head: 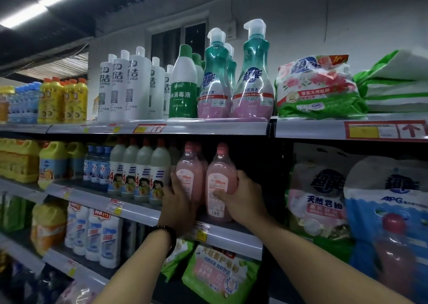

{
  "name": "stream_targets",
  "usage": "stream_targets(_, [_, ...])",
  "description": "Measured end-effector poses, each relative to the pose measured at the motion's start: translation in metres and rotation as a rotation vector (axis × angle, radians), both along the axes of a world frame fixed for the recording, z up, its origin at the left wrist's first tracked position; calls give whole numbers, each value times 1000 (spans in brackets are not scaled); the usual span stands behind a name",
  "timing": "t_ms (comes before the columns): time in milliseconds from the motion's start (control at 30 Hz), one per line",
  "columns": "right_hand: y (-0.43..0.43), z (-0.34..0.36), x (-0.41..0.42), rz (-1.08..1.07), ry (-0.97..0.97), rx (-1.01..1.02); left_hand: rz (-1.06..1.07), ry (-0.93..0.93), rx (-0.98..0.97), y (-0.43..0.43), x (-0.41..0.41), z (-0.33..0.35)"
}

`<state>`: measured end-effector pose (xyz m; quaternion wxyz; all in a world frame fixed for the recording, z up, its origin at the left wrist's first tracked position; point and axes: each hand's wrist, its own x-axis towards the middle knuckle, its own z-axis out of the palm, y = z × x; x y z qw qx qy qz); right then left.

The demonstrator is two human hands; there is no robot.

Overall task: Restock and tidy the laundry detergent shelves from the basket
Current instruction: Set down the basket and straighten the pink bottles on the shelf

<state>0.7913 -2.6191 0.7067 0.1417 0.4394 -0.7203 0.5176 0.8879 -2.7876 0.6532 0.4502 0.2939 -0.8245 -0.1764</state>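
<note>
Two pink detergent bottles stand side by side on the middle shelf (pixel 231 233). My right hand (pixel 243 198) grips the right pink bottle (pixel 220 176) around its lower body, thumb across the label. My left hand (pixel 178 199) holds the left pink bottle (pixel 188 176) from its left side, fingers curled round the edge. Another pink bottle shows just behind the left one. A dark watch is on my left wrist. The basket is out of view.
White bleach bottles (pixel 139 176) stand left of the pink ones. Teal pump bottles (pixel 252 84) and a powder bag (pixel 317 88) fill the top shelf. Powder bags (pixel 317 195) lie to the right. A dark gap is right of the pink bottles. Green bags (pixel 220 273) sit below.
</note>
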Motion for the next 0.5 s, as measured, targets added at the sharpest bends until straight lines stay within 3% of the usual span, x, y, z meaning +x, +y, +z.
stream_targets(133, [-3, -1, 4, -83, 25, 49, 56, -109, -64, -17, 1, -2])
stream_targets(267, [-7, 2, 10, -24, 16, 75, 16, -58, -69, 6, 12, 8])
stream_targets(500, [16, 6, 19, -34, -23, 125, 205, -67, -285, 58, 12, 29])
